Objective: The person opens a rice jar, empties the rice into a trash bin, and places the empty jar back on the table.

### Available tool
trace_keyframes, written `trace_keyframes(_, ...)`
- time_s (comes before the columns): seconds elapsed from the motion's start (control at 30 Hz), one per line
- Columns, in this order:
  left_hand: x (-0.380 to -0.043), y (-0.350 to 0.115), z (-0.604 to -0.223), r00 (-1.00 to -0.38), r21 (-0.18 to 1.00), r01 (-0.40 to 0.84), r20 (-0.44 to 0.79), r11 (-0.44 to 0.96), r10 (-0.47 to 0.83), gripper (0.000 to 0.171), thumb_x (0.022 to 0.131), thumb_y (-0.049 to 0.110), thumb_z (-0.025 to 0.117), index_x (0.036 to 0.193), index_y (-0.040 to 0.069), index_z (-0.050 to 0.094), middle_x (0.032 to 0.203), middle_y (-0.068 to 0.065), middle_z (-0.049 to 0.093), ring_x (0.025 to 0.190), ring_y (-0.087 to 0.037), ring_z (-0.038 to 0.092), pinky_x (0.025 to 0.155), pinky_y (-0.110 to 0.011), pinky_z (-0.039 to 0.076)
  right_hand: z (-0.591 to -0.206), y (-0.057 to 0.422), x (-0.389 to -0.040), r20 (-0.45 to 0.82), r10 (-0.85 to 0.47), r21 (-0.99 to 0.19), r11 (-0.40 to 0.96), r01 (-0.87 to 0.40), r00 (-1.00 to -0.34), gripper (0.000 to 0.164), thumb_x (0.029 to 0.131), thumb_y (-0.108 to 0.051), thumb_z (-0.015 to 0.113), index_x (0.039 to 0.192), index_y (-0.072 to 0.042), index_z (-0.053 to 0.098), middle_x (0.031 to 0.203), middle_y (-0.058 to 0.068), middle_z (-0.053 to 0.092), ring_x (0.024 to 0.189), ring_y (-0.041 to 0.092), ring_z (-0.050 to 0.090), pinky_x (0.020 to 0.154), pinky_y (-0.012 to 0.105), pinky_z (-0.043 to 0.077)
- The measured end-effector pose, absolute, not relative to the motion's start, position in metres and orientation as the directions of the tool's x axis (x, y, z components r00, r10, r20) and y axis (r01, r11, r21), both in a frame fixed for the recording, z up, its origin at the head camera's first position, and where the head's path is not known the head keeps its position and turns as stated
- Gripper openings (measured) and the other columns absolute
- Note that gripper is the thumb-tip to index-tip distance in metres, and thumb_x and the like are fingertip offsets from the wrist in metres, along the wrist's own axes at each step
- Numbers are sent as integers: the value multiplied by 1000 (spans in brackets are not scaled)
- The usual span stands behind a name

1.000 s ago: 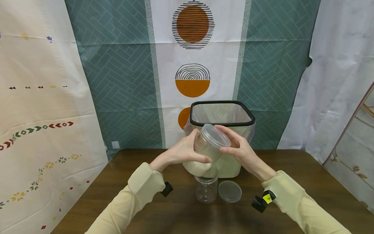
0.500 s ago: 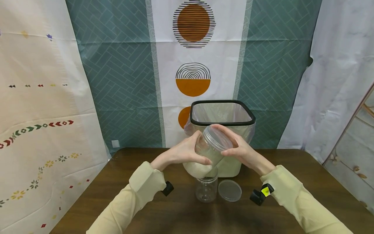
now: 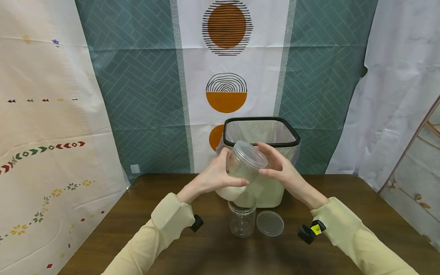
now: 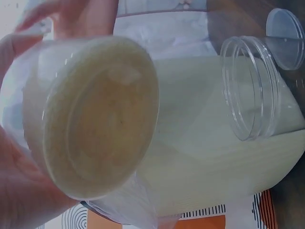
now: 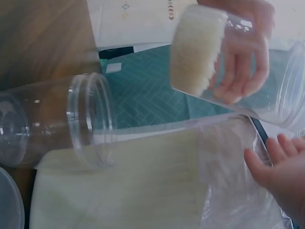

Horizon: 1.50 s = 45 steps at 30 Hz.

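Observation:
My left hand (image 3: 217,175) grips a clear plastic jar (image 5: 198,52) partly filled with white, rice-like grains. The jar is tilted, its screw lid (image 3: 251,154) facing up and to the right. Beside that lid my right hand (image 3: 283,172) is held with fingers and thumb spread; in the right wrist view its fingertips are apart from the lid. Below stands a second clear jar (image 3: 242,223), with its mouth uncovered and no contents showing. A loose translucent lid (image 3: 270,223) lies flat on the table just right of it.
A cream waste bin (image 3: 269,196) with a black rim and a plastic liner stands close behind the jars. All of this is on a dark wooden table (image 3: 165,252). Patterned cloths (image 3: 144,95) hang behind and at the sides.
The filled jar has shifted slightly up and left in my left hand. My right hand's fingers, earlier around the lid, have loosened and moved off its edge. The standing jar and loose lid stay put.

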<state>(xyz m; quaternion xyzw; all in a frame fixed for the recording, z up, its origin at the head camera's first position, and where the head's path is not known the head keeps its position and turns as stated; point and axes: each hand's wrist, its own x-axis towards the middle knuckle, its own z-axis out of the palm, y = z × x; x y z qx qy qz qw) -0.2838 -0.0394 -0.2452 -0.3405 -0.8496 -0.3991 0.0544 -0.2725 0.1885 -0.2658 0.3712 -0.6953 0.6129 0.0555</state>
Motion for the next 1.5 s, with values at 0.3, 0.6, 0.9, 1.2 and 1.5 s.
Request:
trace_keyframes(0.3,-282,-38,-246,-772,600,630,411,494,484,65,63,37,78,105,8,37,86,-8,47,72,-18,48,60,-31,41,-273,183,-264,547,-270,-812,59,-581,-792,51,89,-13,56,135,-2,36,133,11,39,121,22,36,88,30,37)
trace_keyframes(0.6,-280,-35,-248,-768,575,638,421,512,483,67,63,38,77,105,5,37,83,-11,46,71,-19,47,56,-30,37,-276,176,-262,550,-219,-824,15,-566,-806,50,89,-9,57,134,1,37,134,13,38,122,23,35,88,26,38)
trace_keyframes(0.9,-277,-37,-248,-793,625,599,376,501,480,69,63,39,76,109,6,37,92,-12,50,74,-19,50,61,-31,42,-277,174,-266,565,-274,-821,-91,-564,-778,52,89,-11,57,135,2,35,136,15,35,121,25,35,89,28,37)
trace_keyframes(1.2,-276,-39,-247,-791,638,590,333,495,514,64,64,41,75,104,9,37,83,-9,48,67,-18,49,58,-31,41,-277,168,-274,572,-356,-820,-219,-529,-739,66,84,-19,60,138,1,28,137,15,27,120,28,31,91,33,34)
trace_keyframes(1.5,-278,-42,-244,-756,683,582,254,442,604,59,66,40,74,101,9,38,83,-9,44,66,-17,49,60,-31,40,-273,171,-277,568,-470,-823,-305,-479,-676,67,79,-13,58,137,0,28,135,17,29,118,29,32,92,34,32)
